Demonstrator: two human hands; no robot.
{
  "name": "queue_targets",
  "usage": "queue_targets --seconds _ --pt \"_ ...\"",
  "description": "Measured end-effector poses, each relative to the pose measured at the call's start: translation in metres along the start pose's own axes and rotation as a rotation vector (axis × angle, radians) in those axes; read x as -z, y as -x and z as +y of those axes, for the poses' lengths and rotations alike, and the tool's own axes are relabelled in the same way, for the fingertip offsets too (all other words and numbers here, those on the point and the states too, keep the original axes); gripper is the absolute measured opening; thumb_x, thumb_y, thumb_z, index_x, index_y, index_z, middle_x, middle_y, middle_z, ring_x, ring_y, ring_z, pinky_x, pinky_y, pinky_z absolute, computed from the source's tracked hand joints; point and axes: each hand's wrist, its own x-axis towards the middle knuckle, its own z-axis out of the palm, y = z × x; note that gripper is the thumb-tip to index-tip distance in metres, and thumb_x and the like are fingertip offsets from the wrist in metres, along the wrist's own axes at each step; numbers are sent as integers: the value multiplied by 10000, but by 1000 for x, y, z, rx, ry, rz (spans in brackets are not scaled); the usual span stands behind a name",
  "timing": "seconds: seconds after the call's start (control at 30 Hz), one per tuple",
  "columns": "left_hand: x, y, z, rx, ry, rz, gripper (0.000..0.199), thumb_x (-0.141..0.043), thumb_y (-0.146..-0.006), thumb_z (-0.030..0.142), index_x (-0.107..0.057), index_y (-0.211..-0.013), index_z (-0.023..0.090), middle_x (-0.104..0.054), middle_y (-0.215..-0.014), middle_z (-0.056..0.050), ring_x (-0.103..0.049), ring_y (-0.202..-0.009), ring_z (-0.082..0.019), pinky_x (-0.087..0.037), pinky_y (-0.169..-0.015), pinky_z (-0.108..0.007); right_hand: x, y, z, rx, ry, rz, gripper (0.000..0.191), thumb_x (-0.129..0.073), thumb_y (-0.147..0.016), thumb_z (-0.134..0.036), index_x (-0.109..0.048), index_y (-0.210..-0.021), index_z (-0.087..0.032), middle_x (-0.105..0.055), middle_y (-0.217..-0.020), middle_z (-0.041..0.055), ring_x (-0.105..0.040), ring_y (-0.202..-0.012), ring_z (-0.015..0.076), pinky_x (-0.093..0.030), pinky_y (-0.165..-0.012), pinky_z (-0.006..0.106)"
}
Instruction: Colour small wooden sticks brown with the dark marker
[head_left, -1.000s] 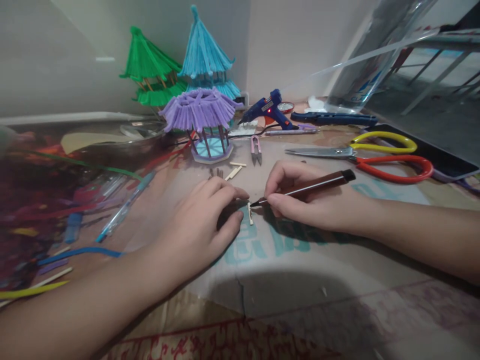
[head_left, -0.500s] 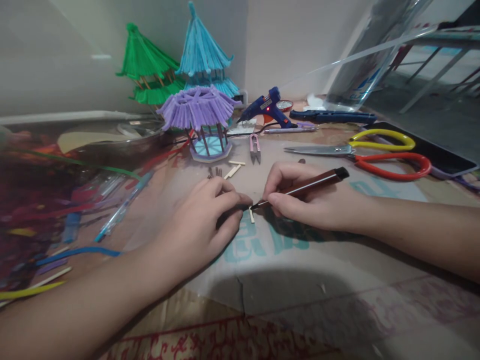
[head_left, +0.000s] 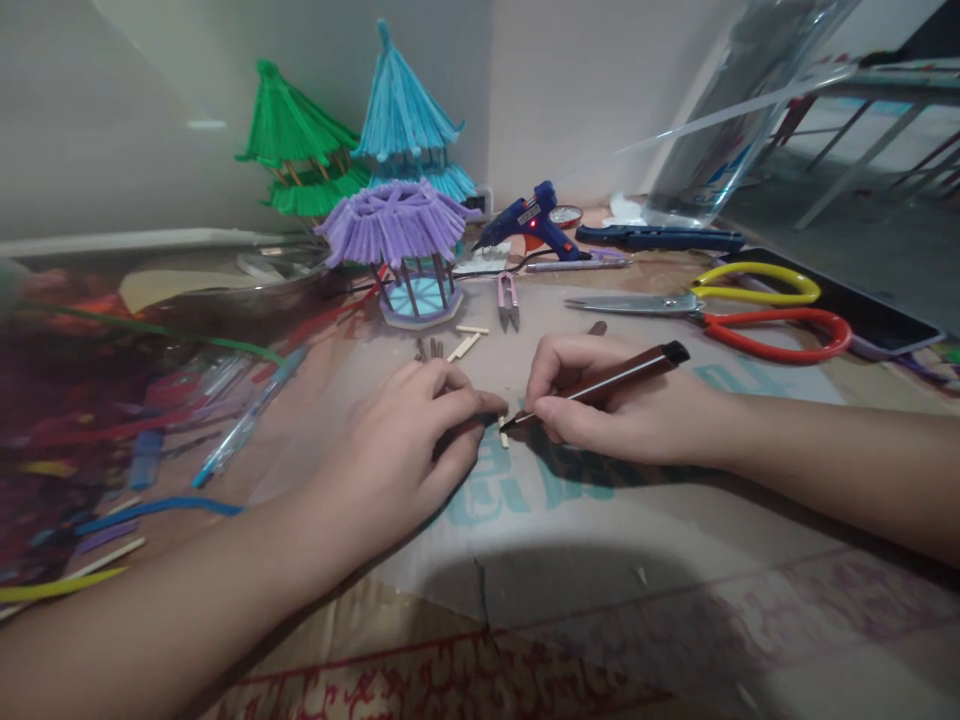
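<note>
Before the purple pavilion (head_left: pixel 405 218), my right hand (head_left: pixel 634 420) grips a brown marker (head_left: pixel 611 377) against a short stick (head_left: pixel 504 438); my left hand (head_left: pixel 424 425), loosely bent, fingertips it. Apparent step: colouring; the next stroke requires steadiness.

the left hand (head_left: pixel 424 420) hides the far end of the pale stick (head_left: pixel 504 439), and the dark heap (head_left: pixel 52 430) at left is blurred.

The left hand (head_left: pixel 420 425) and right hand (head_left: pixel 630 420) are bare, as are the slim forearms (head_left: pixel 225 580); fingers (head_left: pixel 454 407) look slender, though slightly blurred.
</note>
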Motion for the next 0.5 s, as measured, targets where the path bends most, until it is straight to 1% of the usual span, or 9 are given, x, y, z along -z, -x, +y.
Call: queue_targets --seconds 0.17,0.33,0.5 --pt "0 0 0 -6 6 4 271 -502 -980 200 -698 -1165 226 -617 -1067 -66 -560 -1012 -241 -477 -841 -416 0 0 0 -32 10 44 80 -592 -875 -180 -551 -807 -189 -588 -656 -31 -516 -570 88 -376 -493 210" --pt "0 0 0 -13 8 7 266 -494 -981 192 -697 -1151 216 -617 -1069 -70 -562 -1014 -238 -480 -850 -415 0 0 -1 -8 -11 -13 87 -593 -872 -176 -539 -805 -187 -598 -667 -27 -525 -577 87 -391 -501 208" --pt "0 0 0 0 3 -3 272 -493 -975 202 -696 -1153 234 -621 -1076 -70 -565 -1020 -243 -484 -852 -417 1 0 -2 -37 7 9 86 -599 -874 -179 -543 -809 -185 -594 -667 -29 -531 -576 90 -393 -507 212"
